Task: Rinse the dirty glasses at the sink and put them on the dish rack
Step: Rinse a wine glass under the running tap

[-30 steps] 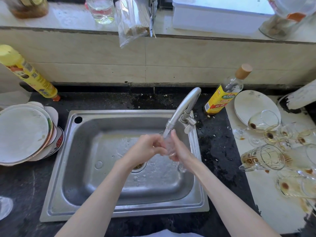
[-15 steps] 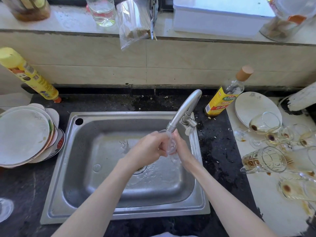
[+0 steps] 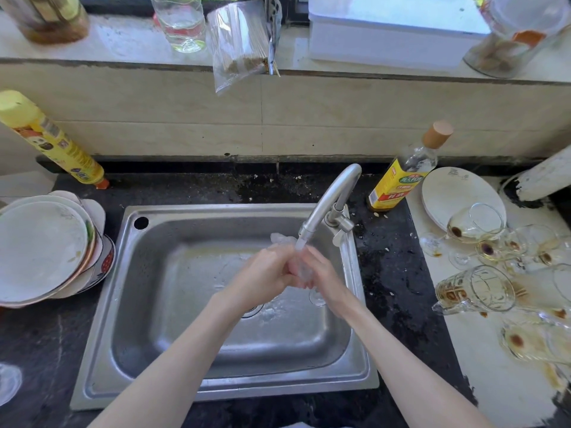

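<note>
**Rinsing one stemmed glass under the tap**

Clear stemmed glass (image 3: 301, 268) sits between my hands over the sink (image 3: 173, 307), right under the faucet (image 3: 329, 200) spout, water running onto it. Glass is mostly hidden; rim pokes out top left, round foot shows low right. My left hand (image 3: 267, 273) curls round the bowl, fingers clamped. My right hand (image 3: 323, 278) grips the other side, fingers closed on it. Basin floor below is open, wet. Faucet base crowds the right rim. Dirty glasses (image 3: 482, 288) lie tipped on the right counter, brown dregs inside. Stacked plates (image 3: 43, 248) left of sink.
</note>
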A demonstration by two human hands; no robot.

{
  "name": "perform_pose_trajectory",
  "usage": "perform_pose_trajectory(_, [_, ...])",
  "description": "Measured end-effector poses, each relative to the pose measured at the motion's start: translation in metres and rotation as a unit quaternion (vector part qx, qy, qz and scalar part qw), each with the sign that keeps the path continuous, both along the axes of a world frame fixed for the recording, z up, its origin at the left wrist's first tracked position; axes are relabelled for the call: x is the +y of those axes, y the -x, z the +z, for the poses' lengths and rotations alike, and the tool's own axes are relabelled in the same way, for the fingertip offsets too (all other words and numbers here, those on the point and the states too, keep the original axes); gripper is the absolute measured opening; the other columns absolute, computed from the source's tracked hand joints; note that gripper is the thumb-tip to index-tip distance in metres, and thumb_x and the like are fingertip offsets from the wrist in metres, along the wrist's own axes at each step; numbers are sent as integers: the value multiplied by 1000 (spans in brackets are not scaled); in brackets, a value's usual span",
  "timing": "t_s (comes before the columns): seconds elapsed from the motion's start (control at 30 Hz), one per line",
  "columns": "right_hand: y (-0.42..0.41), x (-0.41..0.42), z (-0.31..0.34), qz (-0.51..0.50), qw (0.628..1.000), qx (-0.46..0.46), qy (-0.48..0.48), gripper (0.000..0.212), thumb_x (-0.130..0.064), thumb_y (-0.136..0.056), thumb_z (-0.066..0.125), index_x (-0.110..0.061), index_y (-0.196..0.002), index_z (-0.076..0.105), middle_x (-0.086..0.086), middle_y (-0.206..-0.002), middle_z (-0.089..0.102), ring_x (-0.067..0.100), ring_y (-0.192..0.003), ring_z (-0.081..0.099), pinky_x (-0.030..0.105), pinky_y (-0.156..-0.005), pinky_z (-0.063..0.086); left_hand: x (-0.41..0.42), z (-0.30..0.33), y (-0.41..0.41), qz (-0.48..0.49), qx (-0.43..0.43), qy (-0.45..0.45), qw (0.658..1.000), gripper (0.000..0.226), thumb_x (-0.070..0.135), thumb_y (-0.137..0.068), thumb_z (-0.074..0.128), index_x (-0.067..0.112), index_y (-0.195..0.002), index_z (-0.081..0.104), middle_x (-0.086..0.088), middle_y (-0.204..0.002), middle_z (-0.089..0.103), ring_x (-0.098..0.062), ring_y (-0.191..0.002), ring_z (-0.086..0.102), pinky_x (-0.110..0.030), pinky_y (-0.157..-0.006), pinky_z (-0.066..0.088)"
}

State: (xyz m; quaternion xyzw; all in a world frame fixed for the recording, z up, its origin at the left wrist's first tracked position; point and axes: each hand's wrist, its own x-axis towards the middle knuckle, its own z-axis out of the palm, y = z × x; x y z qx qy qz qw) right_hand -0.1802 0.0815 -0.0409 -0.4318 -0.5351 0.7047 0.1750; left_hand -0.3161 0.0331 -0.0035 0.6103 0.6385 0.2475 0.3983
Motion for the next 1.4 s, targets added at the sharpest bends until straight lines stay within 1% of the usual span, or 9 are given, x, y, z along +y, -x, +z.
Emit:
perform_pose_trajectory(0.1, [1,1,1,-9,999,-7,35,51,-62,-91,34,-24,-96,67,12,-96,69,23,-83,64,39,-76,50,3,6,5,-130,46,50,989,19,13,-80,70,32,-84,69,21,-78,61,-4,-81,58,-26,-80,46])
perform_pose_trajectory(0.17, [0,2,2,6,999,-21,44,60,-63,-93,23,-26,-85,70,29,-88,61,36,-71,57,38,-63,47,6,6,10,-177,72,68,979,25,11,-81,68,34,-90,71,13,-84,69,-6,-82,61,-28,-82,47])
perform_pose_trajectory(0.37, [-4,1,-6,7,1000,-13,12,56,-67,-79,42,-22,-109,56,-5,-75,54,9,-56,42,18,-50,30,2,3,0,10,-19,3,1000,18,8,-74,74,16,-72,58,13,-64,52,1,-60,48,-22,-61,41])
perform_pose_trajectory(0.57, [-10,-1,-8,37,996,-32,74,64,-65,-91,16,-28,-81,68,6,-51,39,9,-37,18,17,-37,12,4,-2,14,-159,24,109,981,38,-16,-78,52,16,-84,72,10,-85,70,13,-74,59,-6,-69,45])
perform_pose_trajectory(0.73, [-7,0,-2,42,998,-37,27,45,-56,-89,28,-24,-106,54,-3,-67,46,8,-53,35,17,-47,27,5,-4,10,2,3,45,999,33,2,-74,74,24,-63,52,12,-65,55,8,-58,50,-7,-59,37])
perform_pose_trajectory(0.83, [-2,2,1,19,996,-75,33,45,-53,-95,27,-21,-101,58,-3,-74,57,7,-56,46,17,-49,35,1,-1,8,-61,-1,56,997,18,9,-78,71,25,-76,64,11,-77,65,12,-68,53,-5,-67,37])
perform_pose_trajectory(1.0, [-2,2,-3,38,991,-90,90,78,-67,-89,23,-2,-111,60,34,-84,56,23,-69,48,24,-54,36,5,10,8,-152,59,108,981,20,9,-80,69,25,-91,75,6,-83,71,-5,-77,60,-18,-77,48])
perform_pose_trajectory(1.17, [-4,3,-6,24,998,-19,47,55,-62,-86,40,-13,-102,60,10,-78,54,12,-56,42,25,-49,25,0,1,4,-2,0,29,1000,15,15,-74,76,15,-73,61,14,-67,59,-8,-66,56,-30,-69,48])
perform_pose_trajectory(1.4, [-8,9,-3,53,991,-58,110,72,-79,-78,23,-17,-75,60,-2,-47,40,8,-39,24,22,-45,10,4,-1,13,-134,59,56,988,16,5,-78,70,20,-78,72,12,-85,69,3,-77,58,-19,-76,47])
